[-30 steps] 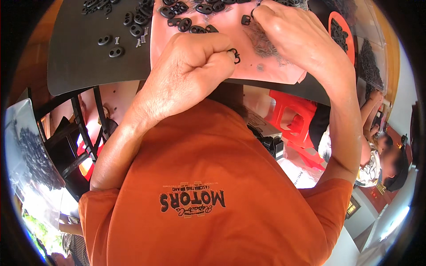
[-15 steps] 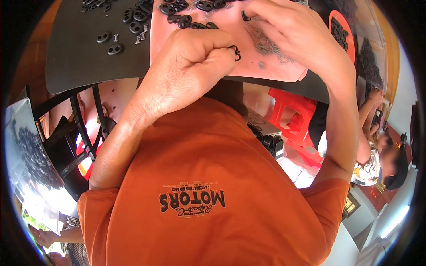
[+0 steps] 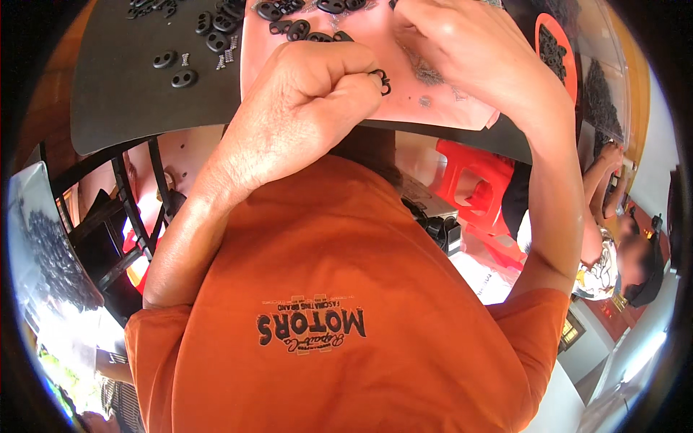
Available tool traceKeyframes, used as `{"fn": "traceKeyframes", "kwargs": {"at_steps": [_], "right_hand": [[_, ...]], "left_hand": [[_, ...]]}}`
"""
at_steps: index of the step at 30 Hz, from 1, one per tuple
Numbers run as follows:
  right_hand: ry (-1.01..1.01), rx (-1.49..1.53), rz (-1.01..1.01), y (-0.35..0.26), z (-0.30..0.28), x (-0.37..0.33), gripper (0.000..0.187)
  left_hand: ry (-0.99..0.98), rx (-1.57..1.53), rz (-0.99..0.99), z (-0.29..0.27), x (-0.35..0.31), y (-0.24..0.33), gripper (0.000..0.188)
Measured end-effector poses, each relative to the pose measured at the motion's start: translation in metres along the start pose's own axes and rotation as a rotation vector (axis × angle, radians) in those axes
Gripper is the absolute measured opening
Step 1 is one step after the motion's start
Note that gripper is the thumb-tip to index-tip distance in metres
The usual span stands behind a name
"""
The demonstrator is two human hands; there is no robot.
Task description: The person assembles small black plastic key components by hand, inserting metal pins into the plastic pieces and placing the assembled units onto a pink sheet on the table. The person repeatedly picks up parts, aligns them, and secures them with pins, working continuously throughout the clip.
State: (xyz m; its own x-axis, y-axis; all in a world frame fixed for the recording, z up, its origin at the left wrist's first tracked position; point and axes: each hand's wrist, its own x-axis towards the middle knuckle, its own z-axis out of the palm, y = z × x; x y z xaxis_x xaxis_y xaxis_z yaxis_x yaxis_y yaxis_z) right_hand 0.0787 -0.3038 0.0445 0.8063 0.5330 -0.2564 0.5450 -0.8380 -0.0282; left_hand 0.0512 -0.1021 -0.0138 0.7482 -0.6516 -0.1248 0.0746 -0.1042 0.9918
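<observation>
My left hand (image 3: 314,108) is closed in a fist over the pink sheet (image 3: 404,115). Out of it, by the thumb and forefinger, sticks a small black looped plastic part (image 3: 382,81); the rest of what the fist may hold is hidden. My right hand (image 3: 469,50) is bent over a pile of small metal springs (image 3: 427,73), its fingers curled together. At its fingertips, by the upper edge, a bit of black plastic part (image 3: 393,4) just shows. Beyond my left hand lie several black oval two-hole cord locks (image 3: 298,29).
On the dark tabletop (image 3: 123,101) at left lie more cord locks (image 3: 184,79) and loose springs (image 3: 185,59). A red-rimmed tray (image 3: 553,54) of black parts stands at right. Below are a red stool (image 3: 473,184) and a black chair frame (image 3: 119,173); another person (image 3: 599,267) sits at far right.
My right hand has shifted slightly up, so the black part at its fingertips is now mostly out of view. My left hand keeps its grip, nearly still. The whole view has tilted slightly.
</observation>
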Motion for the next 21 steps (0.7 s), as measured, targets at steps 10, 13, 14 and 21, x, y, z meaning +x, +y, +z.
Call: {"fn": "traceKeyframes", "kwargs": {"at_steps": [10, 13, 14, 21], "right_hand": [[0.245, 0.490, 0.038, -0.002, -0.005, 0.002, 0.005], [0.209, 0.830, 0.234, -0.014, -0.014, -0.002, 0.007], [0.215, 0.901, 0.264, -0.020, -0.020, -0.003, 0.008], [0.350, 1.157, 0.199, -0.022, 0.002, -0.013, 0.007]], "left_hand": [[0.023, -0.106, -0.067, -0.001, 0.000, 0.000, 0.016], [0.051, -0.232, -0.090, 0.000, 0.001, 0.001, 0.020], [0.044, -0.261, -0.088, -0.002, 0.002, 0.004, 0.021], [0.075, -0.257, -0.024, -0.005, 0.004, 0.002, 0.026]]}}
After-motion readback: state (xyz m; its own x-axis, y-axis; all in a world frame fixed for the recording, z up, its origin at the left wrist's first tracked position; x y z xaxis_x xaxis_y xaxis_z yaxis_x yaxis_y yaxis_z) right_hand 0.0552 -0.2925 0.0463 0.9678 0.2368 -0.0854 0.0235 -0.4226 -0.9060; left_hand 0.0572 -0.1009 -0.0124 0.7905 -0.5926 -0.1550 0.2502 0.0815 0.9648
